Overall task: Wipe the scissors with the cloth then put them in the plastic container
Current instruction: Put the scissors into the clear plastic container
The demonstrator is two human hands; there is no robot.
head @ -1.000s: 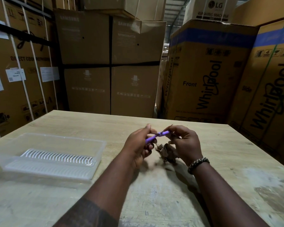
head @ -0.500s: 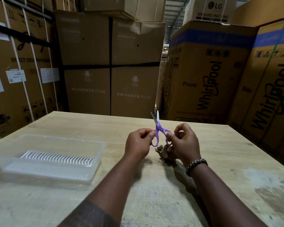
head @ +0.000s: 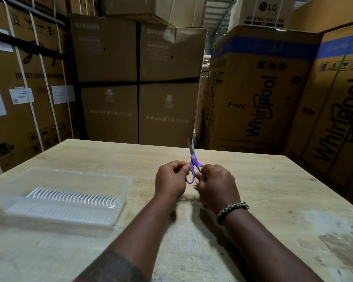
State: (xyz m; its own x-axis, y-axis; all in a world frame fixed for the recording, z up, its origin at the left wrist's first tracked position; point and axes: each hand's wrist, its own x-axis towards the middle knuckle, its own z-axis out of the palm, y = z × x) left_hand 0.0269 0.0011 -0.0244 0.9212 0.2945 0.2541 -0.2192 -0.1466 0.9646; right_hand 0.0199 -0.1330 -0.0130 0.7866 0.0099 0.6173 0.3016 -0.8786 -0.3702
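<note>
Now, wooden table [head: 253, 190]: it carries everything; cardboard appliance boxes [head: 167, 78] stand behind its far edge.
Plastic container [head: 128, 180]: clear, with a ribbed insert and nothing else in it, on the left of the table, well apart from the hands. It sits where it sat a second ago.
Left hand [head: 169, 180]: fingers curled, thumb and fingertips pinching the left handle loop.
Right hand [head: 216, 186]: fingers curled round the right handle loop, just beside the left hand.
Purple scissors [head: 193, 161]: held above the middle of the table, between the two hands.
Change: a second ago they lay across, left to right, between the fingertips. They were then swung upright with the blades slightly parted, and now the blades look drawn together.
Meaning: this looks like turning and checking the tool within the wiping step. Placing is not yet begun.
Axis: the long axis runs near to far, almost upright. The blade tips point up and away toward the boxes, the loops down toward the person.
Cloth [head: 196, 186]: only a brown scrap shows below the loops, under the right hand. Whether that hand holds it cannot be told.
</note>
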